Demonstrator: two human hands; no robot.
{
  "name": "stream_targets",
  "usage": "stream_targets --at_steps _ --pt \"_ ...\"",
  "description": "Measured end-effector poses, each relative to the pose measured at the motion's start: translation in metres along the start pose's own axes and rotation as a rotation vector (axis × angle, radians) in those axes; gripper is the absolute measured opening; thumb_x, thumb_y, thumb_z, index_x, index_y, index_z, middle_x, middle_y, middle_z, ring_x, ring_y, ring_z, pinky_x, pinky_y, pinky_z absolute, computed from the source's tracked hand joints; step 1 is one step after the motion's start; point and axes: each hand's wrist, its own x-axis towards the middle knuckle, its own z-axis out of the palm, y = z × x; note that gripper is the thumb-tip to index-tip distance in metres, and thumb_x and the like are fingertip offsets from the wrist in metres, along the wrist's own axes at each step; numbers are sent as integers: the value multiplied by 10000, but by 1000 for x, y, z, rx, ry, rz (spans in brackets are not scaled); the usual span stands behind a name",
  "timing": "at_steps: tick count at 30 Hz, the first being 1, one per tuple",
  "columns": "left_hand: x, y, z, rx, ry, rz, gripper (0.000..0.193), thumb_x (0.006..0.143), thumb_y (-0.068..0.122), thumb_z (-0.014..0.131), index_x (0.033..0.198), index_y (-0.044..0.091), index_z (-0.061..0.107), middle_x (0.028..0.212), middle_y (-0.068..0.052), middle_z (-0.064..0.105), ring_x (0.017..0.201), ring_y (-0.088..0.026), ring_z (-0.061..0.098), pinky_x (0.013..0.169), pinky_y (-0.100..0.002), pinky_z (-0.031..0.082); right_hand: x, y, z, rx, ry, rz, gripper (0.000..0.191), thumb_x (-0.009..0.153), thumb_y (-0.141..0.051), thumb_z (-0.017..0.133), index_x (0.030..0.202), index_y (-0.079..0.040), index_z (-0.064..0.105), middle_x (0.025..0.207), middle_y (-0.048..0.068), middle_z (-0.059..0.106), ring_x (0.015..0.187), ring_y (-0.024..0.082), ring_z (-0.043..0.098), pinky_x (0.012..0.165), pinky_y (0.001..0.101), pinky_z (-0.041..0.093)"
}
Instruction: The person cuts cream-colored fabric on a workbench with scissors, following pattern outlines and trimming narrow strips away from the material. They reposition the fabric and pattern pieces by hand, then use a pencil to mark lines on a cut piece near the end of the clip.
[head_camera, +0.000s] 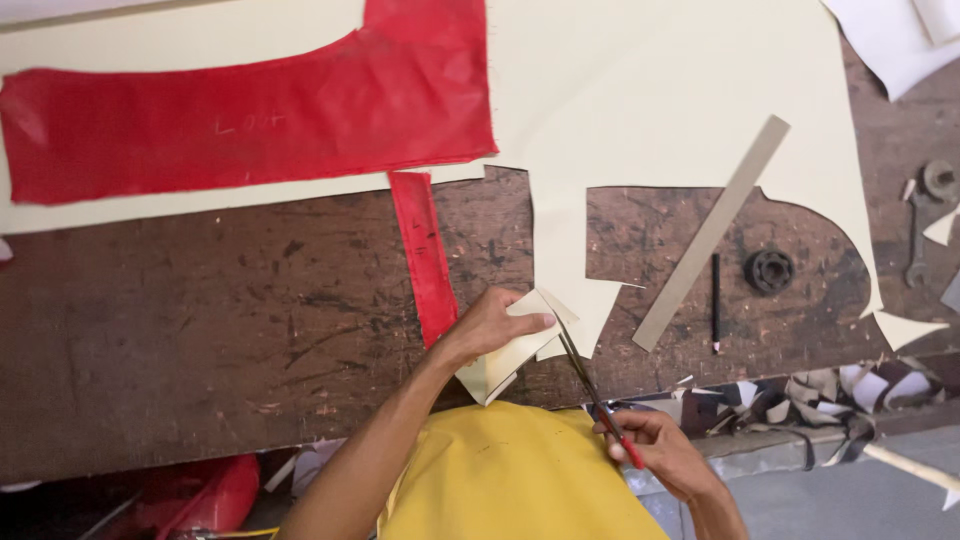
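Red-handled scissors (598, 398) are gripped in the right hand (655, 450), blades reaching up toward the folded cream card piece (512, 355), which is pinched flat by the left hand (490, 328) at the worn wooden table's (200, 340) edge. Light and moderately stiff, it is best held beside the cut.

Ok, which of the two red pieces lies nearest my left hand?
The narrow red strip, hanging down beside the left hand; the big red panel lies farther up, on the cream sheet.
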Motion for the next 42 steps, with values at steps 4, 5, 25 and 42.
stream_targets --at_steps 4,5,25,42 --pt "-2 5 -4 15 -22 -16 375 820 312 808 1024 -3 795 821 -74 770 679 -105 672 595 -290 527 7 -10 -3 -41 14 -12 408 723 -96 861 1083 70 763 742 33 679 648 107 574 606 266 434" --pt "-2 6 -4 14 -34 -31 376 810 308 810 1024 -1 793 820 -81 772 671 -112 679 590 -297 529 9 -11 -3 -44 18 -12 396 729 -91 859 1074 76 762 742 37 679 650 109 575 617 268 445" --pt "10 -9 -3 -2 -119 37 331 813 282 819 979 -3 805 774 -63 766 641 -105 666 574 -298 520 13 -8 -5 -41 52 -35 383 743 -93 856 1067 97 776 683 56 641 608 140 534 577 305 412" --pt "19 -15 0 -80 -152 2 332 771 243 849 954 -30 802 763 -74 760 626 -112 657 550 -292 501 12 -4 -8 10 24 -49 328 760 -49 829 1041 110 769 671 91 657 585 169 554 551 316 438"
